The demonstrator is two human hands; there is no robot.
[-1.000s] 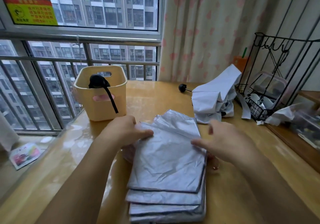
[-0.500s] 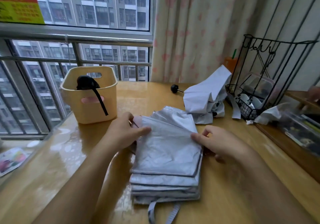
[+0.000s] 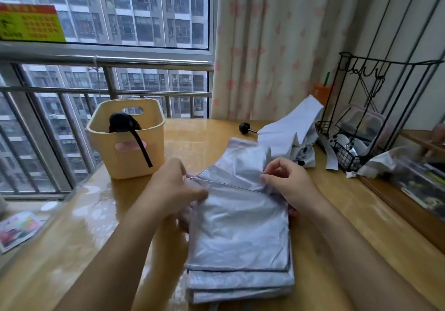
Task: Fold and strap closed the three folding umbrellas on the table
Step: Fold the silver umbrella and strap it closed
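Flat on the glossy yellow wooden table [image 3: 313, 226], close to the near edge: a silver-grey folding umbrella [image 3: 240, 233], canopy panels stacked in neat layers with dark-trimmed edges stepping out at the near end. Left hand [image 3: 175, 190] clamped on the far-left side of the canopy, thumb on top of the fabric, fingers curled round the edge where a thin metal rib tip pokes out. Right hand [image 3: 289, 183] pinching the silver fabric at the far-right side between thumb and forefinger, remaining fingers bent, one upper panel lifted and puckered between the two hands. Farther back and to the right, apart from the hands: a second, white folding umbrella [image 3: 291, 132], loosely crumpled and unstrapped, black knob-ended handle [image 3: 245, 127] sticking out to its left, a white strap trailing down beside it. To the far left, standing upright on the table: a pale yellow plastic basket [image 3: 127, 152] with cut-out grips, holding a black folded umbrella [image 3: 121, 121], black strap draped over the front wall. At the right edge: a black wire rack [image 3: 356, 147] with small items inside, too blurred to name, and crumpled clear plastic bags [image 3: 385, 164] next to it. Behind everything: a railed window [image 3: 108, 60] facing apartment blocks and a cream curtain with pink spots [image 3: 277, 46].
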